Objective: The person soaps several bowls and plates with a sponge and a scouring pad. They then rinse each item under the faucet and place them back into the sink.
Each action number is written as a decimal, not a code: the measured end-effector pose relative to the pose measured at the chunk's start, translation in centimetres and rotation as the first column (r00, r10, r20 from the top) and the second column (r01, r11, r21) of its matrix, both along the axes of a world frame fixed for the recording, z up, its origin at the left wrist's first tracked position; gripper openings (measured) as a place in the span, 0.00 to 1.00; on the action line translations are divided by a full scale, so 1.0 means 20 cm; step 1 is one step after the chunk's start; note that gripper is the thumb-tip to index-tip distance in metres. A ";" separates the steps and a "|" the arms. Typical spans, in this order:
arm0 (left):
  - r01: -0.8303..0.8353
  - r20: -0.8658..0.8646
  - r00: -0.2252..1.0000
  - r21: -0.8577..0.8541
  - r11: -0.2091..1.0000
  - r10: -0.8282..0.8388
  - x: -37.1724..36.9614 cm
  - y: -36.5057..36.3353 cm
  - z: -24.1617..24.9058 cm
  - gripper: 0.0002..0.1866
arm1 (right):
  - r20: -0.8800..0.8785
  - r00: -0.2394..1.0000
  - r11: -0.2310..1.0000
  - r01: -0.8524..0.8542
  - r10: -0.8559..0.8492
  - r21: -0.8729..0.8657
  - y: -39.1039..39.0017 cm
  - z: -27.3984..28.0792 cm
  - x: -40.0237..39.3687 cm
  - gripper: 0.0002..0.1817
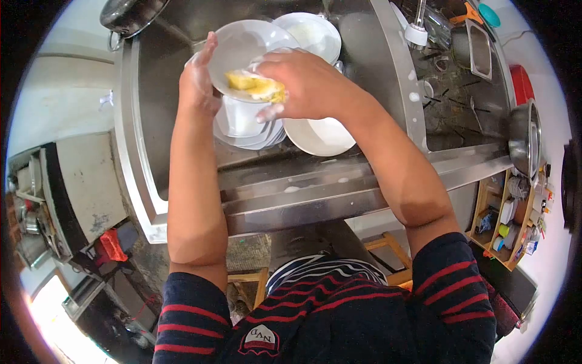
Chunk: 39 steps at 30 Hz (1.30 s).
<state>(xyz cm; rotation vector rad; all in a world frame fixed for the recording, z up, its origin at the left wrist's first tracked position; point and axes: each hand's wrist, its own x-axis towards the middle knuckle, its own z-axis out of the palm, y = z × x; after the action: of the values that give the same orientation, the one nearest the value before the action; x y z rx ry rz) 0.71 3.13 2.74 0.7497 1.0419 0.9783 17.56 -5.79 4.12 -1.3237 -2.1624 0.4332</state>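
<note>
My left hand (pixel 199 79), with suds on it, grips a white bowl (pixel 242 42) by its left rim, thumb side up. The bowl is tilted above the sink basin. Inside its near edge, my right hand (pixel 297 82) presses a soapy yellow sponge (pixel 254 85) against the bowl; foam covers my fingertips. Under the held bowl lies a stack of white plates (pixel 245 121). A second white bowl (pixel 321 138) sits right of that stack, partly behind my right wrist. Farther back is another pile of white dishes (pixel 312 33) with foam in the top one.
The steel sink (pixel 376 60) has a raised front edge (pixel 297 203) with suds. In the right basin (pixel 451 115) lie scattered cutlery and a metal container (pixel 479 51). A dark pot (pixel 130 15) stands at the back left, a metal bowl (pixel 524 139) on the right edge.
</note>
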 end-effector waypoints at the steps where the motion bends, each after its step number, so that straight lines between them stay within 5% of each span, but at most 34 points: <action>1: 0.034 -0.006 0.999 -0.078 0.996 -0.035 -0.01 0.02 0.01 0.24 | 0.050 0.999 1.000 0.002 -0.001 -0.029 0.00 0.01 0.00 0.17; 3: 0.040 0.016 0.999 -0.057 0.998 -0.040 0.00 -0.01 0.04 0.23 | 0.099 0.995 0.998 0.012 -0.006 -0.057 -0.01 0.00 -0.01 0.17; 5: 0.050 0.041 0.998 -0.037 0.998 -0.048 0.05 -0.05 0.03 0.22 | 0.043 0.979 0.978 0.195 -0.198 0.072 -0.01 -0.04 -0.05 0.17; 7: 0.252 -0.247 0.950 0.249 0.935 -0.191 0.09 -0.10 -0.05 0.18 | -0.001 0.969 0.969 0.248 -0.248 0.010 0.00 -0.05 -0.05 0.16; 9: 0.146 -0.193 0.975 0.164 0.976 -0.113 0.09 -0.08 -0.06 0.15 | -0.044 0.957 0.957 0.284 -0.287 -0.057 0.01 -0.07 -0.04 0.16; 12: -0.063 -0.092 0.994 -0.010 0.998 0.062 -0.01 0.00 -0.03 0.12 | 0.007 0.996 0.994 0.092 -0.092 0.066 0.03 -0.08 0.04 0.18; 16: -0.015 -0.058 0.998 -0.013 1.000 0.014 -0.03 0.01 0.03 0.14 | 0.020 0.993 0.976 0.107 -0.113 0.190 0.02 -0.05 0.01 0.15; 18: 0.054 -0.064 0.997 0.099 0.994 -0.047 0.04 -0.07 0.02 0.16 | -0.051 0.962 0.941 0.272 -0.267 0.203 0.01 -0.08 -0.06 0.14; 21: 0.165 -0.151 0.977 0.069 0.984 -0.153 0.07 -0.08 -0.03 0.13 | -0.051 0.973 0.971 0.227 -0.224 0.073 0.02 -0.02 -0.05 0.16; 22: 0.157 -0.148 0.978 0.070 0.985 -0.146 0.06 -0.09 0.00 0.13 | 0.011 0.987 0.987 0.158 -0.159 0.024 0.01 -0.01 -0.02 0.17; 24: -0.001 -0.167 0.986 0.045 0.999 0.008 0.03 -0.09 0.07 0.13 | -0.010 0.990 0.971 0.141 -0.142 0.192 0.03 -0.09 0.03 0.19; 30: 0.060 -0.096 0.994 0.069 0.996 -0.054 0.09 -0.09 0.02 0.14 | -0.028 0.990 0.969 0.141 -0.138 0.204 0.03 -0.09 0.01 0.18; 36: -0.064 -0.035 0.997 0.029 0.998 0.065 0.05 -0.07 0.02 0.13 | -0.147 0.989 1.000 -0.022 0.024 0.016 0.06 0.01 0.08 0.18; 39: -0.015 -0.037 0.999 0.014 1.000 0.016 0.04 -0.07 0.04 0.15 | 0.046 0.996 0.990 0.071 -0.078 0.125 0.04 0.00 0.12 0.15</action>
<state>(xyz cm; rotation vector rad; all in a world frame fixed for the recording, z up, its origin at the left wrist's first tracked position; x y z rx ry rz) 1.56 1.68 3.59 0.7744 1.0757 0.9887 19.92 -5.06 4.15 -1.3544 -2.1361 0.2345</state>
